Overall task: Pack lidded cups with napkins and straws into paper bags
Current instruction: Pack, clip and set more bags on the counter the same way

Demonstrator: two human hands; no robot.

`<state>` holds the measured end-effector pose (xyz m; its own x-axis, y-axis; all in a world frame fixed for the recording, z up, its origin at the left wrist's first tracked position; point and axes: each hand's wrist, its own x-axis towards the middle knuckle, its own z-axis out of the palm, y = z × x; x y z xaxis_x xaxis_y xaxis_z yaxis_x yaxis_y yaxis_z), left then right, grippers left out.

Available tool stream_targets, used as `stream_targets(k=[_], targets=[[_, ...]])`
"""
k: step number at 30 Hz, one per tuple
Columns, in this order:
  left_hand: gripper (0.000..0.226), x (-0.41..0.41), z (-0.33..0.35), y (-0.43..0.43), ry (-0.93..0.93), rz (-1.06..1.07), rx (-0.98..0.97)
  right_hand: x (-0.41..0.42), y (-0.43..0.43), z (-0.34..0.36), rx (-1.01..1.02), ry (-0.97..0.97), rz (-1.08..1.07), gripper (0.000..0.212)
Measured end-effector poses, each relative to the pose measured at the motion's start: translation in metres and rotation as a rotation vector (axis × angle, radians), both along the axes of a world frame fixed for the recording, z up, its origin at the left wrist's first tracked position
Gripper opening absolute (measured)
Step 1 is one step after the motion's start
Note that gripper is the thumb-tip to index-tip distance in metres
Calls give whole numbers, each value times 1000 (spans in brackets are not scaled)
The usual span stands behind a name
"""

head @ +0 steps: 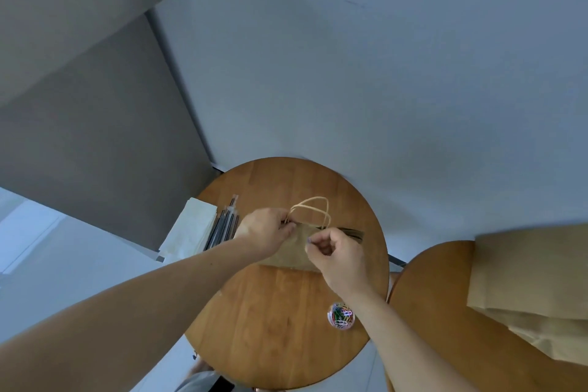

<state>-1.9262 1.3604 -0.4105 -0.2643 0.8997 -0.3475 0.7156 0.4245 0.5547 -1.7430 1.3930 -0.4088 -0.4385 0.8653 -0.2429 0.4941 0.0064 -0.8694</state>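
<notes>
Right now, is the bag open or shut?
Nearly shut: the left hand and right hand pinch the top of the bag flat; only a narrow slit shows.

Both hands [265, 234] [337, 253] pinch paper bag [292, 253] rim.

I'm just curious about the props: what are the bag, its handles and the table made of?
Bag: brown kraft paper, matte, judging by its flat, creased sides. Handles: pale twisted paper cord, apparently; they hold stiff loops. Table: wood, probably varnished, showing grain, plank seams and a soft sheen; whether solid or veneer, I cannot tell.
</notes>
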Motion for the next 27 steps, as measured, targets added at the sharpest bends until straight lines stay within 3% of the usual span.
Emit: stream_targets(k=[6,12,18,23,27], targets=[[20,-1,2,4,28,-42,-16,-19,8,17,38,-68,-121,16],[22,-1,1,4,-2,-26,-26,-26,10,22,66,-126,-87,9],[19,-1,-2,3,-21,-12,-28,-31,8,26,-56,-17,-139,16],[19,-3,-1,4,-26,-28,-14,-32,10,25,-48,18,-123,13],[21,-3,-2,4,-11,-48,-6,-29,11,22,-17,30,-87,24]])
